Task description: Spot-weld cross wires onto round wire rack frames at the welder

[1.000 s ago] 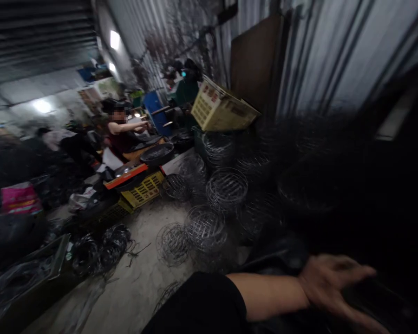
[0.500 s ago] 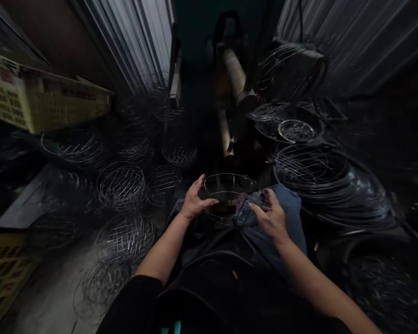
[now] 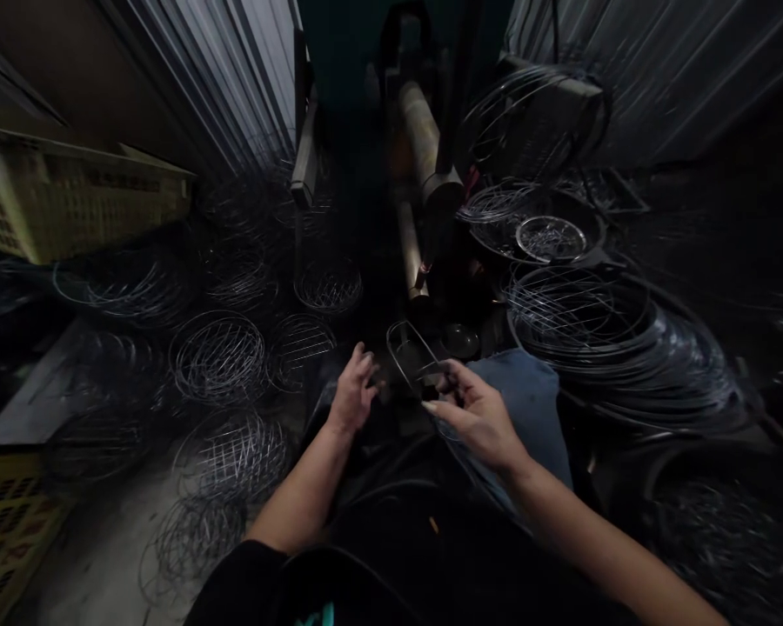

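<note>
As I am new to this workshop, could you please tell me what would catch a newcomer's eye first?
At centre, the right hand pinches a thin oval steel wire frame, with the left hand at its other edge. Round silvery wire baskets litter the floor on the left, and a big stack of dark wire hoops fills the right.

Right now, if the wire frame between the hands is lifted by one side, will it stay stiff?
The wire frame probably feels light: only thin wire with open gaps. Such thin wire may flex where the right hand pinches it, with the left hand close beside it. Its curved rim could roll if dropped.
</note>
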`<action>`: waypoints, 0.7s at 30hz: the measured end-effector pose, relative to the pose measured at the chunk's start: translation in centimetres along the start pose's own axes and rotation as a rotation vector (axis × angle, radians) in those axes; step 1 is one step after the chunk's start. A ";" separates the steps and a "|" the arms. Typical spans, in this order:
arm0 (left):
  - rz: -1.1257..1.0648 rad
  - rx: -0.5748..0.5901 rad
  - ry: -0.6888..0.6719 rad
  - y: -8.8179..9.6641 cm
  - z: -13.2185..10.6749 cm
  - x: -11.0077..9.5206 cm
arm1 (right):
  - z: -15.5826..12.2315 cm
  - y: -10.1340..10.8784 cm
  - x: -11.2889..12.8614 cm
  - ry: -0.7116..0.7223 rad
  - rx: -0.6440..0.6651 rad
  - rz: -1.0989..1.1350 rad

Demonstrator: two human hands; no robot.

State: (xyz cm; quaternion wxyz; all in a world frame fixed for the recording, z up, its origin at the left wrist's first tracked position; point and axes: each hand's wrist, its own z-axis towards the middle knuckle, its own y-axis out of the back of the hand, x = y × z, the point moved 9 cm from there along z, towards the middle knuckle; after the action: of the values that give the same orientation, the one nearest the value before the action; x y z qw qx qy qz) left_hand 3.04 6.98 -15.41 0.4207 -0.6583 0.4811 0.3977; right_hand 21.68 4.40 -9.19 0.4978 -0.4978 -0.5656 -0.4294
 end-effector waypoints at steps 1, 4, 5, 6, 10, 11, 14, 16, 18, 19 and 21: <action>-0.072 0.072 0.031 -0.7 -0.7 0.1 | -0.2 -1.5 0.5 0.001 0.095 0.021; -0.320 0.256 0.106 -2.8 -2.7 -0.5 | -0.9 -5.1 2.5 0.096 0.328 -0.111; -0.379 0.274 0.122 -3.1 -3.1 -0.8 | -1.2 -6.1 3.1 0.141 0.392 -0.187; -0.412 0.265 0.131 -3.1 -3.3 -1.1 | -1.4 -6.9 3.6 0.182 0.449 -0.262; -0.462 0.238 0.146 -2.6 -3.1 -2.2 | -2.0 -8.4 4.3 0.250 0.595 -0.445; -0.462 0.241 0.145 -2.4 -2.9 -2.4 | -2.2 -8.3 4.4 0.259 0.614 -0.446; -0.487 0.284 0.141 -1.9 -2.5 -2.8 | -2.2 -6.8 4.5 0.295 0.568 -0.388; -0.533 0.341 0.147 -1.6 -2.4 -3.0 | -1.4 -3.7 4.6 0.332 0.343 -0.404; -0.570 0.392 0.158 -1.4 -2.3 -3.2 | -0.8 0.8 4.7 0.367 0.004 -0.469; -0.581 0.408 0.159 -1.3 -2.3 -3.4 | -0.7 3.1 4.7 0.375 -0.158 -0.501; -0.591 0.426 0.152 -1.1 -2.2 -3.7 | -0.7 6.8 4.6 0.370 -0.386 -0.534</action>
State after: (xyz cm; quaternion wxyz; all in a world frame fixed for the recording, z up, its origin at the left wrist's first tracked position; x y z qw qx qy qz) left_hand 3.49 6.24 -11.03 0.6079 -0.6941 0.3722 0.1002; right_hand 28.46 5.21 -4.63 0.3592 -0.3316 -0.4848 -0.7253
